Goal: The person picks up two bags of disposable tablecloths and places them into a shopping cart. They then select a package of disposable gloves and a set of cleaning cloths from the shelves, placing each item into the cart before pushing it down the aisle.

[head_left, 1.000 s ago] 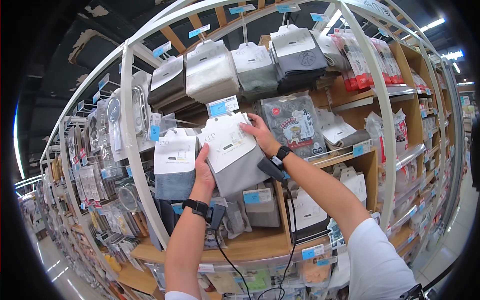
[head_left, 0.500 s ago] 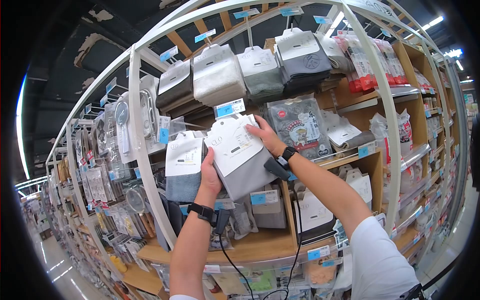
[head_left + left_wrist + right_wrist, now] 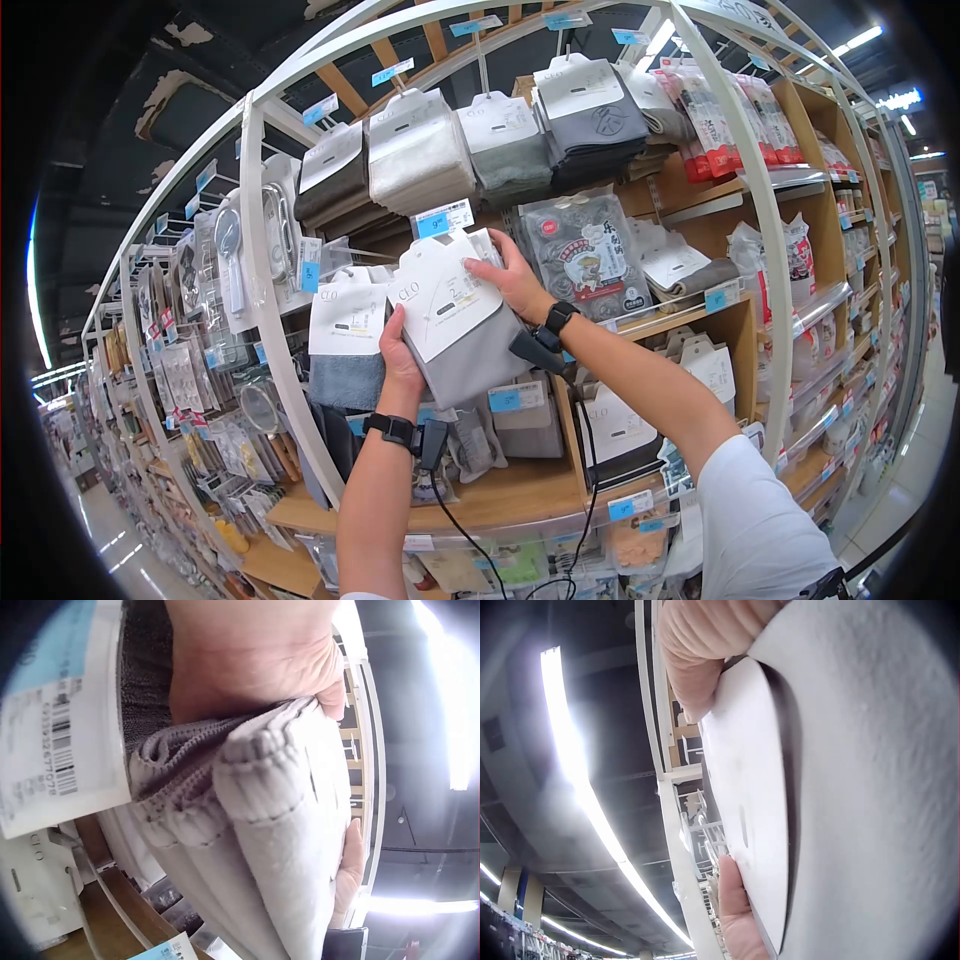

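Observation:
Both hands hold a folded grey towel pack (image 3: 470, 362) with a white card sleeve (image 3: 440, 290) across its upper part. My left hand (image 3: 402, 362) grips the lower left edge, its thumb on the front and its fingers hidden behind. At the upper right, my right hand (image 3: 515, 280) has its thumb on the card; its other fingers are mostly hidden. Folded layers with stitched edges show in the grey towels (image 3: 262, 780) in the left wrist view. A blue-grey towel pack (image 3: 346, 380) hangs just left of the left hand.
Above the hands hang several carded towel stacks (image 3: 420, 160), with a price tag (image 3: 443, 220) just over the held pack. A white rack post (image 3: 275, 300) stands at left. To the right is a dark plastic package (image 3: 585, 245); a wooden shelf (image 3: 480, 495) lies below.
The held pack has come slightly lower and tilts a little more. My right thumb has slid slightly left across the card. Both hands keep their hold.

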A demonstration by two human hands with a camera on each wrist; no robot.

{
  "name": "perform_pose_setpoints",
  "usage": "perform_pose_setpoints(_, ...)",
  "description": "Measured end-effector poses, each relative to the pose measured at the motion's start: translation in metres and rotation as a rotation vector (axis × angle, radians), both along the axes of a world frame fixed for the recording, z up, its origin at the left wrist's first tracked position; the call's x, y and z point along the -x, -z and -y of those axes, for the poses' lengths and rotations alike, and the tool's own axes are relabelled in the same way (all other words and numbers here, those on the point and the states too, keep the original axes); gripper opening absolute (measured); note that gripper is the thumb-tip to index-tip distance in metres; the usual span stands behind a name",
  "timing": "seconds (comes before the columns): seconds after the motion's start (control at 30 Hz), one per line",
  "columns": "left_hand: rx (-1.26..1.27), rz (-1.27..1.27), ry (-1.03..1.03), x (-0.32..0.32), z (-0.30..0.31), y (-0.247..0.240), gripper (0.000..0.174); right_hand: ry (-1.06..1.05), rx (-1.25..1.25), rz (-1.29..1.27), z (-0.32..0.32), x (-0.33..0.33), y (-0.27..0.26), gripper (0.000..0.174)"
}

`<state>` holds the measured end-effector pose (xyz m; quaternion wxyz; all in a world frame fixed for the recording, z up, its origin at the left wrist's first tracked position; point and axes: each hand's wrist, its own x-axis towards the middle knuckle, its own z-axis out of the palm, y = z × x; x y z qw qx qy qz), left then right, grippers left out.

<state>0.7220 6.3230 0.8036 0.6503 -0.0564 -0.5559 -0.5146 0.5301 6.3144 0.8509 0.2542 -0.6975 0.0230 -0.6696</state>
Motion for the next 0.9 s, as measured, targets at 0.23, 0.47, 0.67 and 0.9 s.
perform_pose_setpoints(0.23,0.034,-0.018,0.002,-0.004,0.007,0.003,0.060,-0.041,0.020,0.025,-0.006,-0.003,0.003,0.079)
perform_pose_setpoints(0.47,0.042,-0.002,0.056,-0.003,-0.002,0.003,0.059,-0.025,0.067,0.027,-0.013,-0.004,0.001,0.077)
perform_pose_setpoints(0.67,0.025,-0.028,0.032,-0.004,0.002,0.005,0.059,0.000,0.082,0.013,-0.015,-0.003,0.002,0.076)
perform_pose_setpoints(0.9,-0.019,-0.042,-0.013,-0.003,-0.001,0.008,0.058,-0.018,0.097,0.075,-0.007,-0.001,0.004,0.079)
